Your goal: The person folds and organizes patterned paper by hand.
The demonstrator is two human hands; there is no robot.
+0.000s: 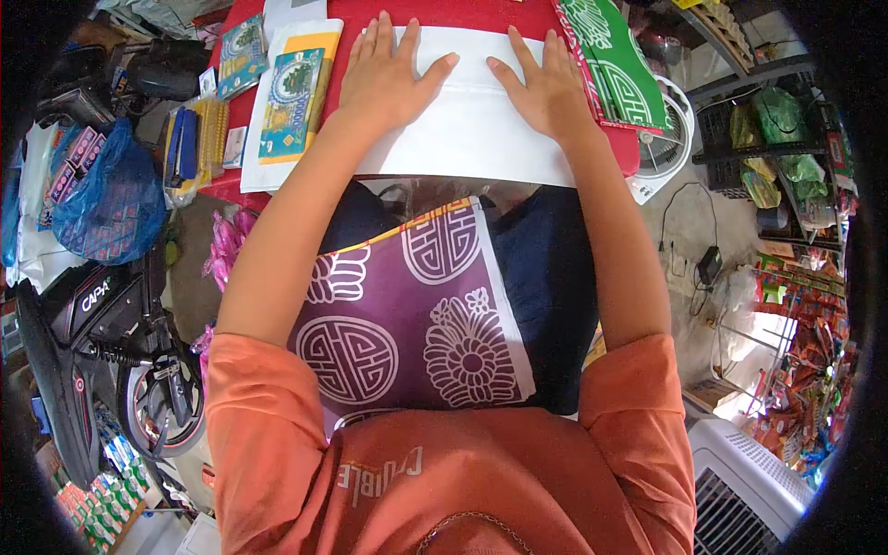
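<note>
A white sheet of paper [462, 129] lies over the near edge of the red table [453, 11]. My left hand [384, 81] rests flat on its left part, fingers spread and thumb pointing inward. On the right part, my right hand [546, 85] is pressed flat the same way. Neither hand holds anything. Across my lap is a purple sheet [416, 324] with white round and flower patterns. Just right of my right hand sit green patterned sheets [615, 69] with a red edge. Left of my left forearm lies a stack of blue-and-yellow printed paper [296, 102].
Another blue printed bundle [242, 55] lies at the table's left, near a yellow packet [199, 139]. A blue plastic bag [111, 203] hangs above a black bike [92, 324]. To the right are a white fan [680, 129], a shelf [768, 148] and a floor cable [708, 264].
</note>
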